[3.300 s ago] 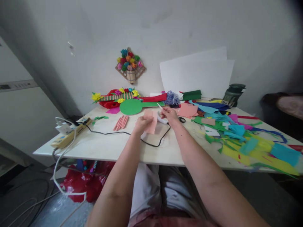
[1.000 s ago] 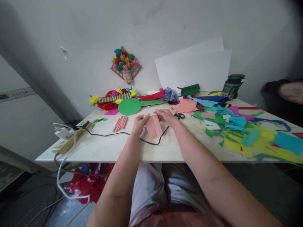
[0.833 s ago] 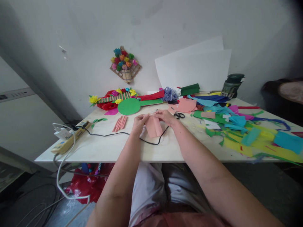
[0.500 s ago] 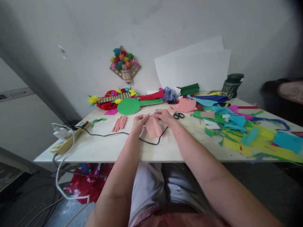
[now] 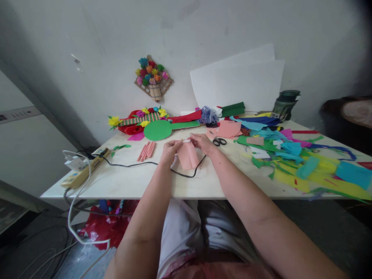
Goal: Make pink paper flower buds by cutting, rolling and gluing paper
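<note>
Head cam: L hand [image 5: 171,151] & R hand [image 5: 202,143] pinch white stick [image 5: 186,141] w/ creased rect. pink paper [image 5: 186,155]

The pink sheet [image 5: 188,158] looks like matt, lightly creased paper; the counter [image 5: 124,184] is smooth with a faint sheen. The power strip [image 5: 76,179] looks plastic, the red bag [image 5: 106,229] glossy plastic, the yarn tangle [image 5: 208,115] rough.

I have before me a white tabletop [image 5: 130,186] | left: yellow power strip [image 5: 83,175] | left of centre: pink rolls [image 5: 147,150] | centre: black cord [image 5: 136,165] | far: green disc [image 5: 157,130] | right of centre: black-handled scissors [image 5: 219,142] | right: coloured scraps [image 5: 308,166]
</note>
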The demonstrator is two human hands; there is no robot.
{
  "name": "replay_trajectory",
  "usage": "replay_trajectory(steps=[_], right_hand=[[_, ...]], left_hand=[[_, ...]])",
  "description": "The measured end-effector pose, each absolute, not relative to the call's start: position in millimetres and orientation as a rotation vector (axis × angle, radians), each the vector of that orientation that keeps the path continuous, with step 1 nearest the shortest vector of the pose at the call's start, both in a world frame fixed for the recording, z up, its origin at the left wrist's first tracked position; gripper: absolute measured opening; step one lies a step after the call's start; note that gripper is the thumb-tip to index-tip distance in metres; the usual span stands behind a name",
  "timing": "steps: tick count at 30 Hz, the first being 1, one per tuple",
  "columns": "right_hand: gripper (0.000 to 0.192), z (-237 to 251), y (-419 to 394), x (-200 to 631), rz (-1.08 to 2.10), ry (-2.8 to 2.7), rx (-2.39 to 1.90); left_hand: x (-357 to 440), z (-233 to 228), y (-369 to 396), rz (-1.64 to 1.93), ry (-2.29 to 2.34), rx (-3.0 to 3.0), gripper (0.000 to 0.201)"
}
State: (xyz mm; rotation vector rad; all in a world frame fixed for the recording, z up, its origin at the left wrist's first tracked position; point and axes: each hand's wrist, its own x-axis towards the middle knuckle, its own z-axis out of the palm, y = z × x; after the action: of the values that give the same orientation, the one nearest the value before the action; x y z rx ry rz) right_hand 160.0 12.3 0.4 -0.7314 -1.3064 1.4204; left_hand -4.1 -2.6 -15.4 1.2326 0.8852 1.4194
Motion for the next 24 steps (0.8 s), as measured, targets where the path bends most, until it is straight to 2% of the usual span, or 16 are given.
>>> replay_trajectory(steps=[13, 24], right_hand=[[0.026, -0.8, 14.6, 155.9, 1.330, -1.352, -0.802], [0.027, -0.5, 13.1, 155.9, 1.285, -1.355, -0.796]], left_hand=[[-4.2, -16.5, -1.7, 1.465, 0.899, 1.214, 0.036], [-3.9, -15.9, -0.7, 1.477, 0.915, 1.207, 0.036]])
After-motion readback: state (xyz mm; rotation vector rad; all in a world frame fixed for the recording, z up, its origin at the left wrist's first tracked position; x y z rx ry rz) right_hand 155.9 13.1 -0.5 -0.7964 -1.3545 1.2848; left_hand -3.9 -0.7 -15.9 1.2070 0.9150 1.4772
